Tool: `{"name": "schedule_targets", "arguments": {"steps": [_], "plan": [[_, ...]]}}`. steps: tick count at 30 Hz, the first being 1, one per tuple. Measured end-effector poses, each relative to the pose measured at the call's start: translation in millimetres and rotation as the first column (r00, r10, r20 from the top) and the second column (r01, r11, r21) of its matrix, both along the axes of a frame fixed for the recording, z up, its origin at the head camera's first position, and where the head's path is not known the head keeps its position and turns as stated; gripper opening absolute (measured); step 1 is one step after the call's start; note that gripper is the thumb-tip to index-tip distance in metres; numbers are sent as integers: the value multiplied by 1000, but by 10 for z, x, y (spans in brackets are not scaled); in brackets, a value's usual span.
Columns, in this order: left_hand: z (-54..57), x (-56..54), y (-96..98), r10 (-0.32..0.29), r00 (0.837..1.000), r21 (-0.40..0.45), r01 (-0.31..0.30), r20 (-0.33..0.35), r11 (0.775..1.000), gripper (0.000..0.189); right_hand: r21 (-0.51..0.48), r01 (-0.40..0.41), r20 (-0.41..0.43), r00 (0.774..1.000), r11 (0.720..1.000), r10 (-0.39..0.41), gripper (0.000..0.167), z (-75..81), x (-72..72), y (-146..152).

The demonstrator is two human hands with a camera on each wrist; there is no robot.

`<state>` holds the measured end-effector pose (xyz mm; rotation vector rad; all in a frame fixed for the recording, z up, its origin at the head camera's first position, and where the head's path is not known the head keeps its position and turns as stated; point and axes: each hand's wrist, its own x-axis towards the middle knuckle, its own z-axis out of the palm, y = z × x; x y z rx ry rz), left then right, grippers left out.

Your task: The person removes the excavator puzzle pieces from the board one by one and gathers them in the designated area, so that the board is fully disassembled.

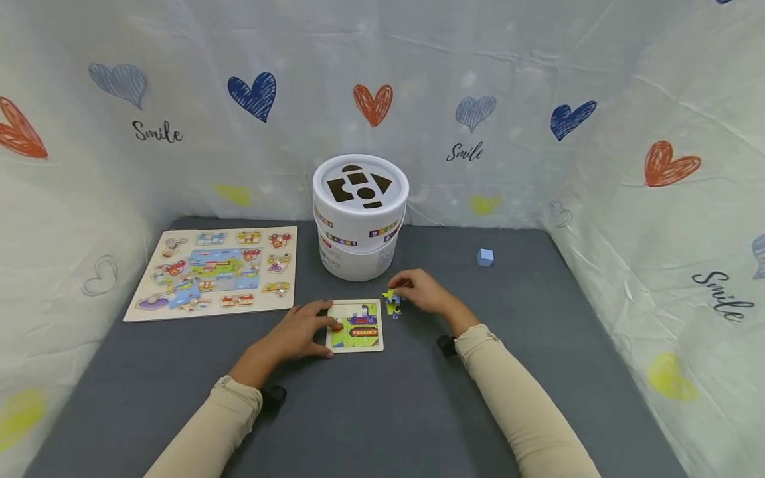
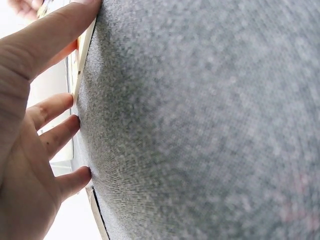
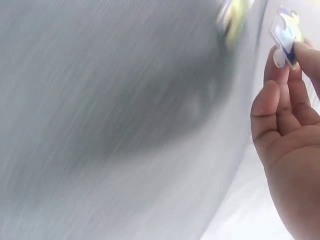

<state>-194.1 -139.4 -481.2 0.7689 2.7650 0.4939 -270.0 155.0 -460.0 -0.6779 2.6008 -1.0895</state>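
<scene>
A small square jigsaw puzzle in a pale wooden frame (image 1: 381,332) lies on the grey table, showing a purple and orange vehicle on green. My left hand (image 1: 299,332) rests at its left side with fingers spread, the index finger reaching over the picture. In the left wrist view the thumb (image 2: 55,35) lies along the frame's edge. Just right of the frame, my right hand (image 1: 421,292) pinches a jigsaw piece (image 3: 286,35) between thumb and fingers. Beneath it on the table is another, yellow-green piece (image 3: 232,22), blurred in the right wrist view.
Behind the puzzle stands a white bucket (image 1: 358,236) with shaped holes in its lid. A larger wooden puzzle board (image 1: 283,249) with vehicle pieces lies at the back left. At the back right sits a small blue cube (image 1: 485,257). A white curtain (image 1: 418,60) with hearts surrounds the table.
</scene>
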Motion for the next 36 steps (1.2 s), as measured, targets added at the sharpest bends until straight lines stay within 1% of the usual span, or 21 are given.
{"name": "schedule_targets", "arguments": {"steps": [1,3,6,9,13,17,20,22,24,25,27,28,29,31,32,36], "plan": [[0,0,-3,-5,1000,6,5,-6,1000,53,9,27,3,1000,1000,-27,15,-4,-3,103],[-1,1,-7,-11,1000,20,11,-14,1000,53,27,55,13,998,998,-56,15,-32,-1,277],[-10,2,-8,-12,1000,35,13,-21,999,53,47,30,30,999,998,-31,16,-95,11,427],[-16,22,-60,4,1000,36,-3,-17,999,53,55,-3,38,999,998,1,17,-171,-7,393],[-29,35,-90,5,1000,34,-4,-13,999,53,58,10,37,999,998,-12,16,-242,-19,330],[-18,42,-77,-4,1000,36,4,-8,999,53,40,30,28,999,999,-31,16,-248,2,319],[-6,22,-41,-11,1000,37,11,-9,999,53,55,64,-6,998,996,-64,16,-194,63,238],[-5,3,-19,-13,1000,35,13,-10,999,53,94,39,-41,999,995,-35,18,-149,115,119],[-6,-12,-6,-14,1000,31,15,-11,999,53,150,-44,-80,995,988,56,22,-102,166,-35],[-7,-16,-2,-15,1000,28,15,-12,999,53,180,-97,-98,988,979,116,24,-86,186,-113],[-8,-21,3,-16,1000,23,16,-11,1000,53,242,-191,-126,966,951,226,28,-66,216,-253],[-6,-21,4,-15,1000,20,16,-8,1000,53,270,-217,-133,957,938,259,29,-60,228,-312],[-5,-20,3,-16,1000,17,16,-8,1000,53,304,-227,-143,949,925,279,30,-60,237,-362],[-8,-18,-3,-16,1000,8,16,-4,1000,54,355,-217,-148,947,909,284,30,-65,251,-435],[-9,-19,-7,-15,1000,5,15,-1,1000,54,372,-204,-146,951,906,274,29,-70,255,-461],[-28,-21,-31,-14,1000,-7,14,-5,1000,54,410,-149,-144,964,900,225,25,-88,270,-522]]}}
